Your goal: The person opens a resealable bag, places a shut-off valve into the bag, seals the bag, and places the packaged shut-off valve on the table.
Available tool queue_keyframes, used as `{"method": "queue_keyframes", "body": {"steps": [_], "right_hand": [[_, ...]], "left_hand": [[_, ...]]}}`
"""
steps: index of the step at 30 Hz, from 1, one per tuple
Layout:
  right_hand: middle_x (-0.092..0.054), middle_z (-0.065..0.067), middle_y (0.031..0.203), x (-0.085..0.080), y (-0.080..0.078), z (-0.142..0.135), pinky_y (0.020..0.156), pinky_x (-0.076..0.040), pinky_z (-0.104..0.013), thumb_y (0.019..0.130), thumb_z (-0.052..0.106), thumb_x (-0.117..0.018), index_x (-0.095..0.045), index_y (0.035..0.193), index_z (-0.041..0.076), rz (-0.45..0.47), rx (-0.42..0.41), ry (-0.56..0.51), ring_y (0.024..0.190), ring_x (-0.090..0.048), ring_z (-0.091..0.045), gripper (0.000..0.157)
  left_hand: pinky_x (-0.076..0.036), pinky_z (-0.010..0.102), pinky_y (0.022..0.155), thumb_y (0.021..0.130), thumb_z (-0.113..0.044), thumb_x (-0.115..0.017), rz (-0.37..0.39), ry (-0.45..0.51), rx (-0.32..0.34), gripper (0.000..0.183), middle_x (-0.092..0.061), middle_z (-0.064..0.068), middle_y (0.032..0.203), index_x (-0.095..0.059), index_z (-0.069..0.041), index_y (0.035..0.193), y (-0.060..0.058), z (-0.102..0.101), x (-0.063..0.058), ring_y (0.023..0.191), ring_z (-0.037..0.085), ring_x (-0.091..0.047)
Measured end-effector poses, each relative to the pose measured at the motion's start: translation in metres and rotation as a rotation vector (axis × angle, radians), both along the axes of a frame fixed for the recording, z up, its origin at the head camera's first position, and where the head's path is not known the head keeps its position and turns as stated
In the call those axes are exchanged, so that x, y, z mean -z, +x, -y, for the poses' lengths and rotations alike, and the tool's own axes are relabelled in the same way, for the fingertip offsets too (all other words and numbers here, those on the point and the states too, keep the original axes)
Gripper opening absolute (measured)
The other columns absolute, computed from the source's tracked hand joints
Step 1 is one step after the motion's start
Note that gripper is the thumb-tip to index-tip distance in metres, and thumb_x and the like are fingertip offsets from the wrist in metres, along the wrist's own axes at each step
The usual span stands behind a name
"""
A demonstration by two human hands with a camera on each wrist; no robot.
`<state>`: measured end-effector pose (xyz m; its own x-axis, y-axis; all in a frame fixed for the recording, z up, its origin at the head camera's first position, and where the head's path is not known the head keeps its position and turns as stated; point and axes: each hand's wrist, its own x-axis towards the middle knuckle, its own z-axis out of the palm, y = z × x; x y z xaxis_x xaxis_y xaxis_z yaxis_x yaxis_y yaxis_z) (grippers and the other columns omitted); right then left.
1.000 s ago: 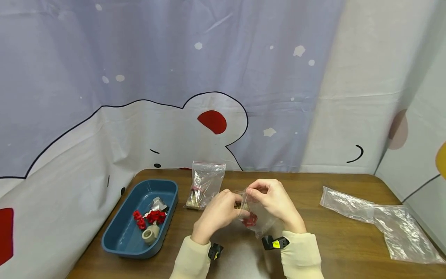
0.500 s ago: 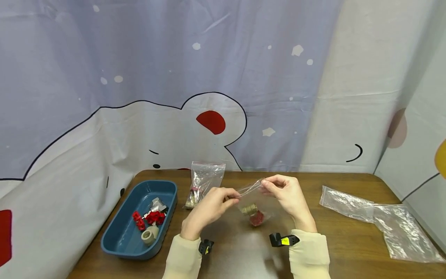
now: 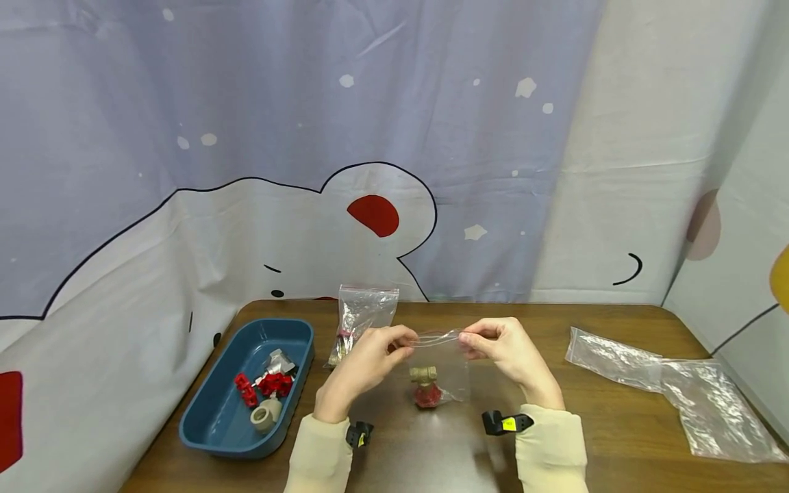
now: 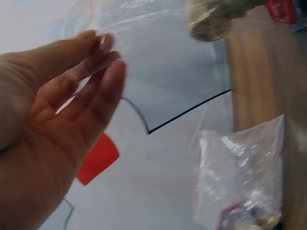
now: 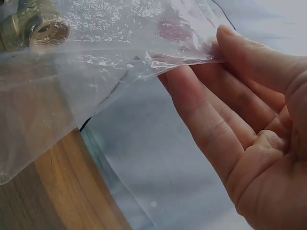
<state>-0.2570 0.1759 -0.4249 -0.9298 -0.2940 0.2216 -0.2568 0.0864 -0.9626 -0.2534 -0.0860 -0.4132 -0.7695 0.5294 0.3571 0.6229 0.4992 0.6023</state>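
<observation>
Between my two hands hangs a clear zip bag (image 3: 455,373), its mouth stretched sideways. Inside, low in the bag, lies a brass valve (image 3: 422,374) with a red handwheel (image 3: 427,396). My left hand (image 3: 365,366) pinches the bag's left top corner between thumb and fingers. At the opposite corner my right hand (image 3: 510,356) does the same; in the right wrist view thumb and index finger (image 5: 192,93) hold the film. Brass shows through the plastic at the top of the left wrist view. Behind my left hand stands a filled zip bag (image 3: 370,308) with brass and red pieces at its bottom.
A blue tray (image 3: 200,428) at left holds red handwheels (image 3: 275,384), a beige pipe fitting (image 3: 265,415) and a silvery piece (image 3: 279,361). Flat clear bags (image 3: 718,404) lie at the right of the wooden table (image 3: 585,438). A printed curtain (image 3: 474,171) hangs behind.
My left fingers have come out from the bag's mouth to its left corner. Both hands have spread apart, pulling the mouth taut, and the valve now hangs lower and further left.
</observation>
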Motion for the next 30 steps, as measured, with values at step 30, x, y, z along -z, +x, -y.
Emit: {"method": "queue_keyframes", "body": {"steps": [30], "right_hand": [[-0.068,-0.026,0.096,0.001,0.001,-0.01,0.074,-0.057,-0.038,0.092,0.006,-0.067,-0.064,0.105,-0.013,-0.038,0.089,0.073,0.078,-0.068,-0.021,0.023]], "left_hand": [[-0.05,0.028,0.054,0.094,-0.021,-0.068,0.21,0.158,-0.153,0.011,-0.068,0.0,0.08,-0.074,-0.012,0.096,-0.009,0.005,0.017,0.063,0.016,-0.062]]}}
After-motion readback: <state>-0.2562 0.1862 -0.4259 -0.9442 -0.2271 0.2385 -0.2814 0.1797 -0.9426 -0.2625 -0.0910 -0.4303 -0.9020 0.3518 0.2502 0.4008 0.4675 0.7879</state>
